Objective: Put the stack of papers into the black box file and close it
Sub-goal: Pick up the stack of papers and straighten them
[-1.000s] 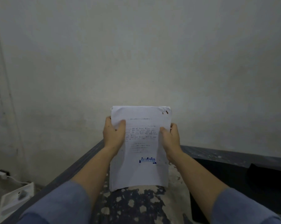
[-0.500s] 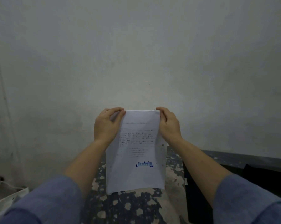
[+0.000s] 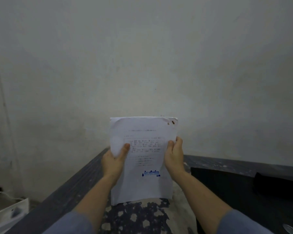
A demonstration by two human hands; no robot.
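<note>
Bare wall (image 3: 142, 56) behind, both hands, left hand (image 3: 113, 163) and right hand (image 3: 173, 157), clasp the papers (image 3: 142, 159) upright above the table (image 3: 71, 188); loose sheets could slip toward the box file (image 3: 226, 188) at right.

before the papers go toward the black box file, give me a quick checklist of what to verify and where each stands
1. Left hand grips the stack of papers: ok, thumb over the front, left edge.
2. Right hand grips it: ok, on the right edge.
3. Stack squared up: ok at the sides; the top right corner looks creased.
4. Stack clear of the table: ok, held upright above it.
5. Black box file located: ok, dark shape on the table to the right of the right forearm.
6. File open to receive papers: cannot tell, too dark to make out a lid or opening.
</note>
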